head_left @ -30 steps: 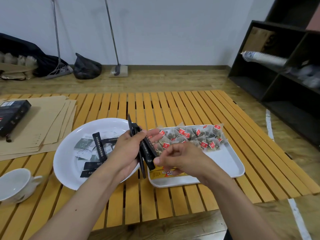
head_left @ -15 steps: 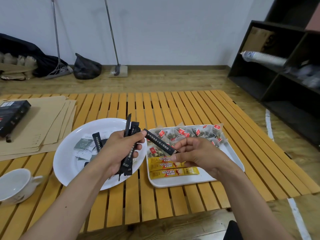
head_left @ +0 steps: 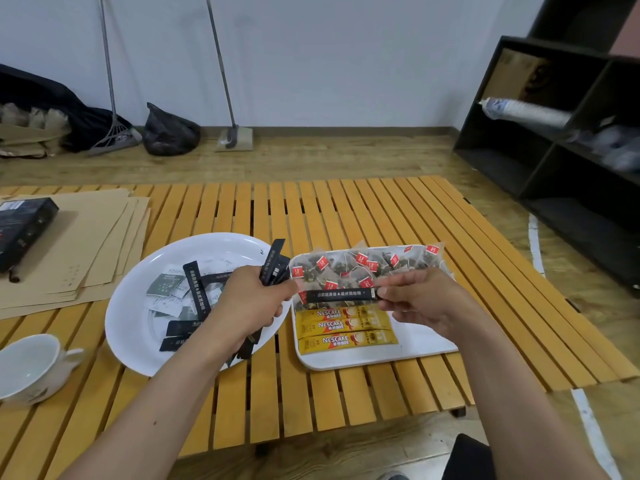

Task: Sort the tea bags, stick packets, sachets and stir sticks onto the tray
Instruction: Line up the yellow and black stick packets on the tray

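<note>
Well, the risk was plain enough from where I stood: the left hand (head_left: 254,299) was gripping a whole bundle of black stick packets (head_left: 274,268), fingers curled tight round the middle with the ends fanning out above and below, and a loose squeeze there could have let one or two slide out and drop through the gaps in the slatted table (head_left: 346,209) or back onto the white plate (head_left: 138,341). The right hand (head_left: 424,299) was pinching a single black stick packet (head_left: 341,295) by its right end between thumb and fingertips, held level just above the white tray (head_left: 429,348), across the near edge of the tea bags (head_left: 363,268) and just beyond the three yellow coffee sticks (head_left: 346,329). Set down carelessly, it looked likely to land on the tea bags instead of in its own row, since the free space between the two groups was narrow. More black packets (head_left: 197,291) and pale sachets (head_left: 166,289) lay on the plate, so the sorting seemed roughly midway. I couldn't make out any stir sticks.
</note>
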Tool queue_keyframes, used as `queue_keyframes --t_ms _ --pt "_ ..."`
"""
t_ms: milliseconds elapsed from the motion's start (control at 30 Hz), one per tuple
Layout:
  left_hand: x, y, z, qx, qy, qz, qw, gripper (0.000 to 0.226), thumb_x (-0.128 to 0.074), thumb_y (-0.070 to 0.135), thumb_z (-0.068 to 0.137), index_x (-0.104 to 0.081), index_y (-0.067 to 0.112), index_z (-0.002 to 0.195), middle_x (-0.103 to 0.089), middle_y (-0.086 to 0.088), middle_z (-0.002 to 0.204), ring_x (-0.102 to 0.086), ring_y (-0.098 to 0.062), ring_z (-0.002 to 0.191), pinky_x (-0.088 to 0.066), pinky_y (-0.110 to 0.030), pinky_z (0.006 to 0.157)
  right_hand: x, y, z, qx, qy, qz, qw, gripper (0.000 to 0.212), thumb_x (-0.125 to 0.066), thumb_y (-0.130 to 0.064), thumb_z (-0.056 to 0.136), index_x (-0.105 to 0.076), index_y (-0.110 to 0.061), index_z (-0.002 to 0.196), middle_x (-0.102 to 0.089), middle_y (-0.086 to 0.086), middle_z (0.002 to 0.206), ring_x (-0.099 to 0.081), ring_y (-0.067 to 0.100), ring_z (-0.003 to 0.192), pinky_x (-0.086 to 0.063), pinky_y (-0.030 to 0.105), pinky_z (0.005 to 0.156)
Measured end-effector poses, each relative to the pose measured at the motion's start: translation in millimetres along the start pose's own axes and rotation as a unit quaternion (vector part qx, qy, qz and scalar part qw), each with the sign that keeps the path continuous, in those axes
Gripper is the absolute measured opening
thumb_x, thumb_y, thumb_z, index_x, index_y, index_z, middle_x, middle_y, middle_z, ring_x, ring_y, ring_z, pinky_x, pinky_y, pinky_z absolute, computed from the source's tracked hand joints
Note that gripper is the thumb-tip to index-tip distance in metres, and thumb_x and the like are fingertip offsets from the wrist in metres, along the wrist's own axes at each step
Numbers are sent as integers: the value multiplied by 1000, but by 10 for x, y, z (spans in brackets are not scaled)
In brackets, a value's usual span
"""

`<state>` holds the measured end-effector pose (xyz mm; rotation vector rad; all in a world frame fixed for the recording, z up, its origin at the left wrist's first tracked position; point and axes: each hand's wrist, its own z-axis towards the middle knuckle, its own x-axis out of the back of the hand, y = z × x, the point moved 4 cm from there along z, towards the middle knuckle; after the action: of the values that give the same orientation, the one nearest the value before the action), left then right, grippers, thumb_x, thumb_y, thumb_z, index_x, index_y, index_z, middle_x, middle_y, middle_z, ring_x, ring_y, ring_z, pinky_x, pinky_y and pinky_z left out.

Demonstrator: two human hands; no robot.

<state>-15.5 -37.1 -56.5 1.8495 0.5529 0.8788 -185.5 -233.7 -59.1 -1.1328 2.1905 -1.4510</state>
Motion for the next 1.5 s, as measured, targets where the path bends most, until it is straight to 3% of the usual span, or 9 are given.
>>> queue_keyframes --t_ms 300,567,667,733,800,900,1167,1267,1500 --pt "-89 -30 -25 72 -100 -109 986 20 -76 22 90 -66 7 100 -54 -3 67 -51 -10 52 -46 -22 46 -88 18 150 -18 96 -141 985 11 -81 -3 82 -72 -4 77 -77 15 84 -74 20 65 -52 24 48" --pt "-123 -74 1 72 -110 -96 987 35 -84 18 82 -68 5 110 -64 0 60 -56 -7 47 -48 -21 45 -159 -12 194 2 154 -307 939 22 -87 -27 76 -76 -13 63 -73 -2 57 -74 14 67 -62 39 75" --pt "-111 -57 -10 57 -117 -86 988 40 -88 18 76 -68 5 109 -69 3 60 -60 -5 50 -50 -22 48 -120 -82 96 74 191 -303 931 22 -83 -33 77 -75 -17 64 -72 -5 55 -69 10 62 -59 36 67" --pt "-113 -33 -25 40 -127 -54 990 42 -92 18 70 -71 7 105 -74 0 70 -66 -6 58 -52 -24 52 -184 -138 -14 141 127 -184 964 19 -83 -32 81 -75 -18 71 -74 -2 62 -68 8 60 -52 27 56" --pt "-142 -4 -57 30 -145 -34 988 40 -93 14 66 -71 10 100 -76 -1 74 -68 -8 62 -52 -24 53 -347 -165 -132 139 -8 -78 987 17 -82 -31 83 -78 -15 83 -78 -1 77 -67 7 63 -47 19 52" --pt "-212 26 -116 22 -187 -35 982 41 -94 10 65 -71 11 99 -74 0 75 -69 -11 65 -50 -23 52 -536 -141 -217 102 -133 -64 984 18 -82 -28 82 -80 -17 96 -76 -5 82 -65 4 70 -47 19 57" --pt "-100 35 -92 16 -227 -24 973 50 -93 10 64 -73 13 110 -80 -4 101 -76 -18 92 -60 -34 85 -401 -83 -129 57 -134 -26 989 19 -74 -20 91 -75 -6 104 -77 1 88 -63 8 70 -43 20 55" --pt "22 1 -51 41 -176 -64 981 47 -92 9 65 -68 9 105 -77 0 81 -69 -11 65 -53 -27 58 -288 -80 -132 35 -126 6 991 15 -71 -18 93 -75 -8 102 -78 6 93 -63 7 69 -44 18 53" --pt "125 -23 72 51 -93 -142 984 41 -90 8 69 -62 12 98 -66 -3 67 -49 -16 50 -44 -28 51 -253 -71 -133 22 -152 -34 988 5 -71 -17 93 -73 -13 95 -78 7 95 -68 13 78 -46 25 64"
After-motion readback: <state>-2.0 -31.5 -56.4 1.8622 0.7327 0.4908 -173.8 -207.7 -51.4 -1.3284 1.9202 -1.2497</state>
